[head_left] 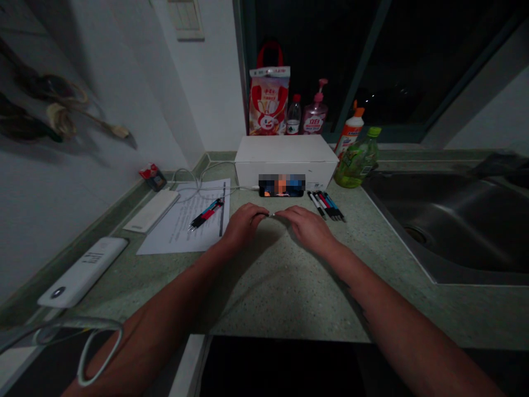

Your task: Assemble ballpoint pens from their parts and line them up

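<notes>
Over the middle of the green speckled counter (285,286), my left hand (242,223) pinches a slim dark pen (266,214), mostly hidden by the fingers. My right hand (308,225) meets it from the other side, fingertips closed on its small pale end. Just beyond the hands, a phone (282,193) with a lit screen leans sideways against a white box (285,160). To the right of the phone lies a row of several pens (326,206). On the left, a few more pens (206,214) rest on a printed paper sheet (173,234).
A white power bank (152,211) and a long white device (85,270) lie left. Behind stand a red bag (268,105), a pink pump bottle (314,113) and a green bottle (359,162). A steel sink (467,220) is at right; a cable (101,325) loops near my left forearm.
</notes>
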Demonstrator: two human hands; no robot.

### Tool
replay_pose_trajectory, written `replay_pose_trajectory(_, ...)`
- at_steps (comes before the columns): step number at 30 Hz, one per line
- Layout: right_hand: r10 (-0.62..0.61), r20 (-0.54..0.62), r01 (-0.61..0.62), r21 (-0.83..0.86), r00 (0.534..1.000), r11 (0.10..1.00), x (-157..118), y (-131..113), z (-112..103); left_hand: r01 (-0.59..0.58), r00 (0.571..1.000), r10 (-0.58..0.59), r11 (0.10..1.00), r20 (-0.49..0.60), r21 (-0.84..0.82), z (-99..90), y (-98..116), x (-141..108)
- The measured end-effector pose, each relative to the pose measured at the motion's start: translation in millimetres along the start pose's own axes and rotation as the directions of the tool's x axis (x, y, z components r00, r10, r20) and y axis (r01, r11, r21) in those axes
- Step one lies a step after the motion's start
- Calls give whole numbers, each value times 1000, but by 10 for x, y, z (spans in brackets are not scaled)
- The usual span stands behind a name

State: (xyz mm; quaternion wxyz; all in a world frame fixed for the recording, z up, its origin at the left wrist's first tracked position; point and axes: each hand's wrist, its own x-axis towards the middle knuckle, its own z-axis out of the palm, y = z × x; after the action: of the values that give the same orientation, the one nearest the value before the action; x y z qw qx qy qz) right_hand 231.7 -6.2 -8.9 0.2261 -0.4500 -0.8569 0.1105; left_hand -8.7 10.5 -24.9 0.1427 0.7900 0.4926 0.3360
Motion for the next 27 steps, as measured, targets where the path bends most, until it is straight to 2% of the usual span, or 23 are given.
replay_pose_trajectory(4, 2, -33, -1, 32, 999, 1000, -8, -1, -14, 75, 994, -77, 997, -79, -31, -45, -47, 9)
replay_pose_trajectory(7, 12, -53, -11, 25, 999, 1000, -16, 14, -10, 90, 991, -94, 995, -93, -47, -76, -80, 15)
replay_pose_trajectory(15, 0, -46, 2, 33, 999, 999, -16, 4, -5, 105, 993, -110, 986, -37, -127, -31, -41, 4)
replay_pose_trajectory(18, -27, -24, 28, 60, 999, 998, -11, -37, 22, 172, 985, -162, 957, 62, -235, 19, 21, -17)
replay_pose_trajectory(22, -24, 0, 24, 80, 1000, 996, -6, -76, 61, 295, 952, -245, 889, 182, -349, 84, 80, -36)
replay_pose_trajectory(24, -2, 3, 1, 83, 1000, 997, -6, -79, 69, 304, 951, -259, 879, 168, -367, 101, 80, -37)
replay_pose_trajectory(27, 16, 3, -16, 95, 1000, 995, -11, -69, 76, 242, 970, -222, 902, 97, -357, 107, 55, -34)
